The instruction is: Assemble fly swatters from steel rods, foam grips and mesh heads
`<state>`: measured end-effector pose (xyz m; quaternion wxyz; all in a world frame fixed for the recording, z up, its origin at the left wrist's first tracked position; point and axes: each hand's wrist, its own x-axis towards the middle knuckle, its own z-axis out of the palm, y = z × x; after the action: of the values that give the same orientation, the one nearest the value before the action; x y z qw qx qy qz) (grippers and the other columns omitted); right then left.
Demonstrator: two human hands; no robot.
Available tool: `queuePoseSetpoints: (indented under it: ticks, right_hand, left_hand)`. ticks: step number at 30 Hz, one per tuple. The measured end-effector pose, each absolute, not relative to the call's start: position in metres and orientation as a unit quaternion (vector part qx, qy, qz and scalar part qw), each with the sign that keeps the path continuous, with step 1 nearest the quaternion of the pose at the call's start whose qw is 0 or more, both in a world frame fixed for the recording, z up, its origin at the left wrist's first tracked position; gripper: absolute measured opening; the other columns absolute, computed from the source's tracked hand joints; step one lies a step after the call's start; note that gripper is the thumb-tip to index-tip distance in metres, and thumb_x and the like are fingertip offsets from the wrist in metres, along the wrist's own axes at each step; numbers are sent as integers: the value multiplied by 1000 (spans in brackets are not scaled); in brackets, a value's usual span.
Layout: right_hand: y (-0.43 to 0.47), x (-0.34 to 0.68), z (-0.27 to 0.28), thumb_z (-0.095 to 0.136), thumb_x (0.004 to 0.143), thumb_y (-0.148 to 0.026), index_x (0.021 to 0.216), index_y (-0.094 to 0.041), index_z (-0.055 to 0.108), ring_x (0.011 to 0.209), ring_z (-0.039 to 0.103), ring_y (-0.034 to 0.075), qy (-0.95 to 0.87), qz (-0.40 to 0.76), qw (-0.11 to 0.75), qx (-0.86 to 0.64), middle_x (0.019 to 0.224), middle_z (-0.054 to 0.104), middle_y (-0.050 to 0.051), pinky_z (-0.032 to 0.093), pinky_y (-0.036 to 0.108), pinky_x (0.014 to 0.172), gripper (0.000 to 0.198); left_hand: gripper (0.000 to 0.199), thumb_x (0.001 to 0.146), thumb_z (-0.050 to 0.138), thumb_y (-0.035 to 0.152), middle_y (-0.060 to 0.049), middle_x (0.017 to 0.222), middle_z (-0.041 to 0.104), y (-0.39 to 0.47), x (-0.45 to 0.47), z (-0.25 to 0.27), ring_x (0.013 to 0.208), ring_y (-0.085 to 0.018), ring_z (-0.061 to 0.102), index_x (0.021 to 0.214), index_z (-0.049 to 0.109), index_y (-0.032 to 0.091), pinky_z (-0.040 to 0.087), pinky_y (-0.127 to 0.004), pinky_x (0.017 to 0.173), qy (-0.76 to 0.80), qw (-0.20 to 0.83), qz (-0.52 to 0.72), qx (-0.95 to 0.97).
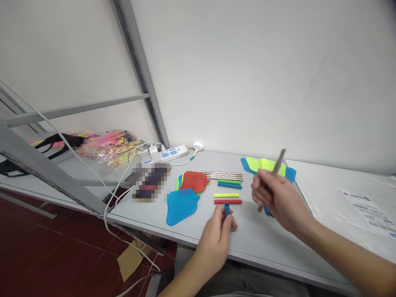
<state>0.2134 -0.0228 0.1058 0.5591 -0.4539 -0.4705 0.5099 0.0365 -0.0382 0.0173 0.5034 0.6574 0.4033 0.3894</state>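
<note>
My left hand is closed around a short blue plastic handle tube, its open end pointing up. To the right, my right hand grips a slim metal rod, held tilted above the table. A blue piece shows partly below the right hand; whether the hand touches it I cannot tell. In front of the hands lie a red handle, a yellow handle, a green handle, another blue handle and several metal rods. Left of these are a blue swatter head and a red one.
Yellow and blue swatter heads lie behind my right hand. A power strip with plugs and white cables is at the back left. Plastic-wrapped sheets cover the right side. A grey metal frame rises at left, beside bagged colourful items.
</note>
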Motion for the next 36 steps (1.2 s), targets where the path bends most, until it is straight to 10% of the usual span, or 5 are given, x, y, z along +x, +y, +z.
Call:
queuePoseSetpoints:
  ticks: [5, 25, 32, 36]
  right_hand:
    - [-14, 190, 121, 51, 93, -39, 58, -20, 45, 48, 27, 10, -362, 578, 656, -324, 53, 27, -6, 34, 26, 53, 40]
    - [-13, 165, 85, 46, 97, -39, 59, -21, 37, 46, 26, 9, -467, 579, 598, -299, 51, 29, -8, 41, 30, 66, 43]
    - [-18, 188, 76, 54, 93, -40, 108, -25, 66, 116, 51, 21, -623, 500, 435, -416, 121, 58, 5, 43, 35, 95, 24]
    - [-18, 198, 102, 55, 93, -43, 111, -29, 65, 107, 58, 22, -576, 506, 478, -429, 107, 65, 4, 48, 35, 87, 26]
  left_hand:
    - [31, 102, 31, 38, -7, 98, 62, -42, 38, 20, 85, -18, 55, 118, 50, 20, 41, -29, 78, 395, 470, 340, 712]
    - [31, 100, 33, 43, -4, 97, 61, -27, 38, 18, 89, -20, 53, 109, 51, 20, 38, -31, 79, 389, 494, 300, 717]
    - [35, 100, 34, 42, -5, 98, 62, -20, 44, 27, 86, -20, 55, 119, 52, 20, 38, -30, 76, 363, 503, 327, 713]
    - [30, 100, 34, 43, 1, 77, 55, -22, 42, 28, 73, -17, 49, 97, 53, 20, 31, -28, 65, 380, 495, 292, 725]
